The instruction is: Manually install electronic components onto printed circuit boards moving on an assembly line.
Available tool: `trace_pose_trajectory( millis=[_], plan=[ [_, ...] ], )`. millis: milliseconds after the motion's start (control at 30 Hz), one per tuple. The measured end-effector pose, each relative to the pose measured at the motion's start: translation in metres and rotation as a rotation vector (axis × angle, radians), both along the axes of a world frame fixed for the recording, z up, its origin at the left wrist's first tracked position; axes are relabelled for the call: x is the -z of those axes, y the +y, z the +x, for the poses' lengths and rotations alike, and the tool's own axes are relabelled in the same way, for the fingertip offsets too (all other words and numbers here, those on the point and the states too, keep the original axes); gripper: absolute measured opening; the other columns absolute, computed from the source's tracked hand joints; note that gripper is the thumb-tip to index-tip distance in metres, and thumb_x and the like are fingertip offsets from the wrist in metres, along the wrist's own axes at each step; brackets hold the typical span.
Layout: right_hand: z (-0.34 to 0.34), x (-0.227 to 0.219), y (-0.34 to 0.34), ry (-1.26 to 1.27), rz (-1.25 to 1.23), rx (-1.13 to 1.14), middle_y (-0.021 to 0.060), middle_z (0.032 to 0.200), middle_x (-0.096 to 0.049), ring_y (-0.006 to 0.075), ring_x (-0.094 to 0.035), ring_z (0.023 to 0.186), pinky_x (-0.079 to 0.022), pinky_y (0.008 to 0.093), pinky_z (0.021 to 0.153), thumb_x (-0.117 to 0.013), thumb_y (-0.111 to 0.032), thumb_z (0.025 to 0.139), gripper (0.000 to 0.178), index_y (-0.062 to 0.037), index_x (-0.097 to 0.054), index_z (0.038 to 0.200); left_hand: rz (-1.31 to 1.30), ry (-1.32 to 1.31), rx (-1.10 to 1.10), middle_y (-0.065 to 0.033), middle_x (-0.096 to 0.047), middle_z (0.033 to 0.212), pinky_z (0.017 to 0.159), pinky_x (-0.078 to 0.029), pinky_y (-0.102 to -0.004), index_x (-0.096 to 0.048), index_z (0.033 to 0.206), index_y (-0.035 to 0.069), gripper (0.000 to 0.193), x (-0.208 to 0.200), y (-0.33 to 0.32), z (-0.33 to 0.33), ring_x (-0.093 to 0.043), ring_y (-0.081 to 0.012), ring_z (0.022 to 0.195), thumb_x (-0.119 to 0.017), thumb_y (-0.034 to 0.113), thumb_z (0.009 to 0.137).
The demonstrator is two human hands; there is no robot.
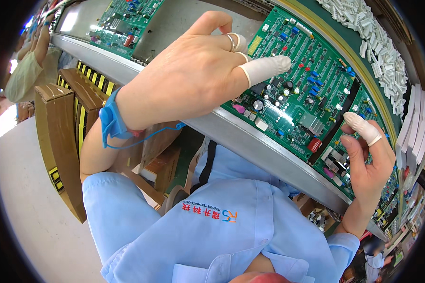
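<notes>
My left hand, a blue strap around its wrist, is over a green circuit board with its back toward me. Its index finger, in a white finger cot, stretches out above the components. The other fingers bend downward, and the thumb is hidden; no held thing shows. My right hand hovers by a second green circuit board to the right. A finger cot covers its index finger. Thumb and index fingertip are loosely bent with a gap between them, and I see nothing held there.
A metal rail runs along the near side of the boards. Another circuit board lies at the far left. White parts are heaped at the far right, beside stacked white strips. Cardboard boxes stand at left, near another person.
</notes>
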State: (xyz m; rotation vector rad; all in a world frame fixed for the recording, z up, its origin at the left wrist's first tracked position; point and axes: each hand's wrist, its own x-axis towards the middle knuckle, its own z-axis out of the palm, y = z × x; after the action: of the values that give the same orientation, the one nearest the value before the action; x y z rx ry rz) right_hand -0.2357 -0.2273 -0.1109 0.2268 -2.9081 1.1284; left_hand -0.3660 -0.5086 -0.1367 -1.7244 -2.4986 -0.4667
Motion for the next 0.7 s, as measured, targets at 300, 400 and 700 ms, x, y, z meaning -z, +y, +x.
trace_pose_trajectory(
  millis=[300, 400, 700],
  plan=[
    [-0.008, 0.003, -0.007, 0.141, 0.041, -0.071, 0.0089, 0.085, -0.063, 0.0127, -0.056, 0.067, -0.042, 0.0209, 0.055, -0.066, 0.008, 0.078, 0.032, 0.0002, -0.065, 0.109, 0.067, 0.077, -0.053, -0.0050, -0.058, 0.065, 0.092, -0.038, -0.0379, -0.070, 0.088, 0.011, 0.020, -0.008, -0.024, -0.002, -0.061, -0.0215, 0.070, -0.062, 0.005, 0.072],
    [0.011, -0.006, 0.015, 0.097, 0.087, 0.074, 0.0077, 0.090, -0.063, 0.0125, -0.057, 0.077, -0.043, 0.0218, 0.062, -0.061, 0.007, 0.083, 0.030, -0.0009, -0.065, 0.112, 0.112, 0.355, -0.198, -0.0020, -0.058, 0.065, 0.089, -0.040, -0.0352, -0.062, 0.069, 0.012, 0.003, -0.030, -0.028, 0.000, -0.061, -0.0201, 0.071, -0.062, 0.008, 0.069],
    [0.018, -0.004, 0.052, -0.056, 0.028, 0.042, 0.0087, 0.107, -0.064, 0.0130, -0.059, 0.095, -0.048, 0.0248, 0.084, -0.056, -0.009, 0.096, 0.030, 0.0005, -0.059, 0.124, -0.453, 0.654, -1.202, -0.0108, -0.069, 0.089, 0.082, -0.044, -0.0385, -0.070, 0.092, 0.011, 0.018, -0.110, -0.232, 0.109, -0.064, -0.0281, 0.086, -0.058, 0.008, 0.080]
  ],
)
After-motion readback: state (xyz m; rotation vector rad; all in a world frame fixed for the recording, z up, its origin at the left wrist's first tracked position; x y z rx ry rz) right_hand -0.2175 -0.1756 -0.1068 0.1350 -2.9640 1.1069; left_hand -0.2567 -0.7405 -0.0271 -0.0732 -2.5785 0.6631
